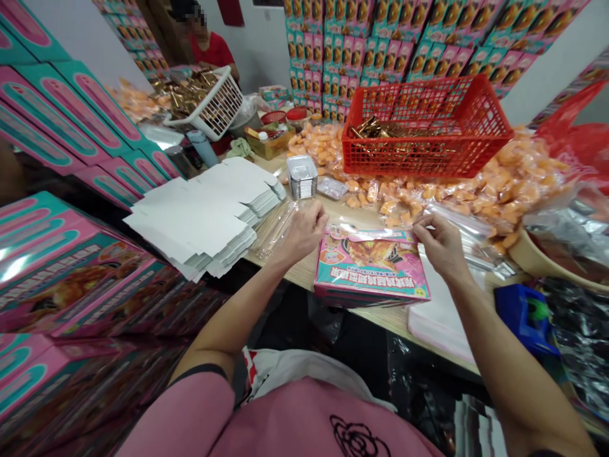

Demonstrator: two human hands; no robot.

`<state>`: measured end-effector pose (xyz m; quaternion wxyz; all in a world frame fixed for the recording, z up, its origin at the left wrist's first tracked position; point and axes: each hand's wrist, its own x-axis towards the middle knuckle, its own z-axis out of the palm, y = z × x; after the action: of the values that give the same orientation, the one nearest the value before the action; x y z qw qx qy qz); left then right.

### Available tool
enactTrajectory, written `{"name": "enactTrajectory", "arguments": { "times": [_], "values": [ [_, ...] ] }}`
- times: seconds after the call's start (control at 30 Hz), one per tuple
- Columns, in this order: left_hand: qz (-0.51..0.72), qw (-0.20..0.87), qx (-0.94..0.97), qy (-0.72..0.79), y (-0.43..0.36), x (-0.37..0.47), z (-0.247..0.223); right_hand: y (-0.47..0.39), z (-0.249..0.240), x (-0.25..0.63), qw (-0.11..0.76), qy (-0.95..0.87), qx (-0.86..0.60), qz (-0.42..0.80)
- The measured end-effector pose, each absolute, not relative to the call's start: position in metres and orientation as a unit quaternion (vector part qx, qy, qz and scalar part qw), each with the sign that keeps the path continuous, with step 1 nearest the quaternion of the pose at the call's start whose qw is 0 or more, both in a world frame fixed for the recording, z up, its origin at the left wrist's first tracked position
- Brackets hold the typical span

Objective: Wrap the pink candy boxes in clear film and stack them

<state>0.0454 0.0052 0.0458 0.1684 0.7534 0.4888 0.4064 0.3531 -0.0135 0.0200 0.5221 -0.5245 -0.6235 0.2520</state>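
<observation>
A pink and teal printed box (373,263) lies on the table in front of me, inside clear plastic wrap that shows along its far edge. At its far left corner my left hand (307,230) is closed, with the fingers curled on the edge of the clear plastic. My right hand (436,238) pinches the plastic at the far right corner. Beyond the box, a stack of foil trays (302,176) stands beside loose packets of orange pieces (361,195).
White flat cartons (204,212) are piled left of my hands. A red basket (423,158) stands behind, a white basket (216,105) back left. Stacked boxes (71,273) rise at left. A blue tape dispenser (526,317) is at right. A person (214,51) sits across.
</observation>
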Motion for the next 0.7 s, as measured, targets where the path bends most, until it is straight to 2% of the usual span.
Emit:
{"name": "enactTrajectory", "arguments": {
  "times": [0.5,0.7],
  "values": [
    [0.416,0.143,0.758,0.481,0.012,0.047,0.038,-0.015,0.012,0.353,0.498,-0.629,-0.553,0.225],
    [0.437,0.175,0.716,0.515,0.014,0.051,0.035,-0.015,0.012,0.349,0.501,-0.601,-0.575,0.240]
  ]
}}
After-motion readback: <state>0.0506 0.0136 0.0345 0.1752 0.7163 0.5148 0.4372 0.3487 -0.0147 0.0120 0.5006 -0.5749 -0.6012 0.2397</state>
